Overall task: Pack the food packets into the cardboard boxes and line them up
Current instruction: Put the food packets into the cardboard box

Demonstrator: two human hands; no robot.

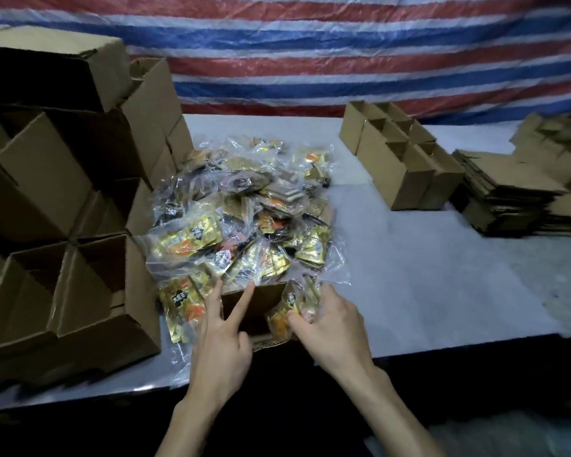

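Your left hand [223, 338] rests two straight fingers on the open cardboard box [256, 300] between your hands, gripping nothing. Your right hand [330, 324] pinches a food packet [290, 306] at the box's right wall. The packet heap [241, 212] lies just beyond both hands. The box interior is dark, its contents indiscernible.

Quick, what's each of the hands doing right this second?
Left hand: open, two straight fingers at the rim of the small open brown cardboard box.
Right hand: grips a gold-and-orange plastic food packet.
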